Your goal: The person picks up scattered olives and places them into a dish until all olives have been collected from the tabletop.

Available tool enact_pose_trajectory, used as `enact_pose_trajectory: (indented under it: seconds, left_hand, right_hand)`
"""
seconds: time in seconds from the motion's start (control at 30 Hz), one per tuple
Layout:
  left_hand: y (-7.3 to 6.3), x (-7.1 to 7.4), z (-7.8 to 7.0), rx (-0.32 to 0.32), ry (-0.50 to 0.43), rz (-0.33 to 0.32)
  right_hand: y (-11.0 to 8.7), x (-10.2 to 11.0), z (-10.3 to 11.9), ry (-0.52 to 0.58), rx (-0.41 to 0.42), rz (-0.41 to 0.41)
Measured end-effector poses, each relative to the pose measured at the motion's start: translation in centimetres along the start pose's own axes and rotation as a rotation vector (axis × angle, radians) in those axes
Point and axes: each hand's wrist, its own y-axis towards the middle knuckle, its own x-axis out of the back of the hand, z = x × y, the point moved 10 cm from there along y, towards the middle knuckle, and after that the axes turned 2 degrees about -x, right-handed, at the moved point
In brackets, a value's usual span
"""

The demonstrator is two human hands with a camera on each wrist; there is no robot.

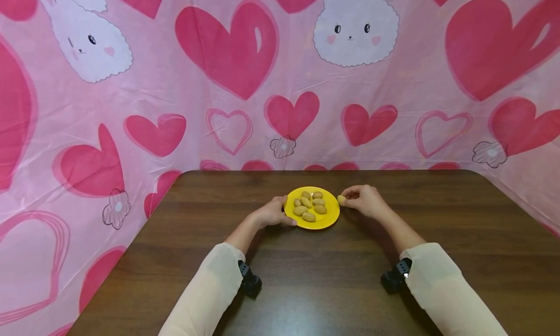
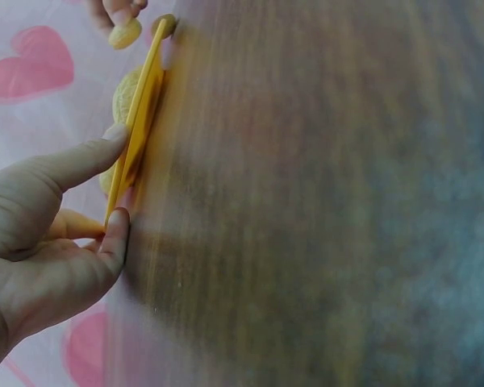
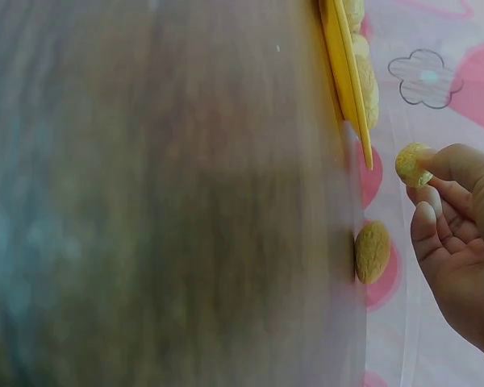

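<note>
A yellow plate bears several tan, oval nuts in their shells, loosely grouped. My left hand grips its left rim; in the left wrist view the thumb lies at the top of the rim, a finger at its outer edge. Just off the right rim, my right hand pinches one nut between thumb and fingertips. The right wrist view shows this held nut above table height, with bumpy skin.
Another nut lies on the table near my right hand in the right wrist view. The brown wooden table reaches back to a pink cloth with hearts and rabbits. Each sleeve carries a dark wrist camera.
</note>
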Motion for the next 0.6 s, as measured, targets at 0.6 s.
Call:
enact_pose_trajectory:
  seconds: [0.6]
  left_hand:
    - [0.0,0.0,0.2,0.012,0.0,-0.007]
  right_hand:
    - [0.7,-3.1,1.8,0.014,0.044,0.117]
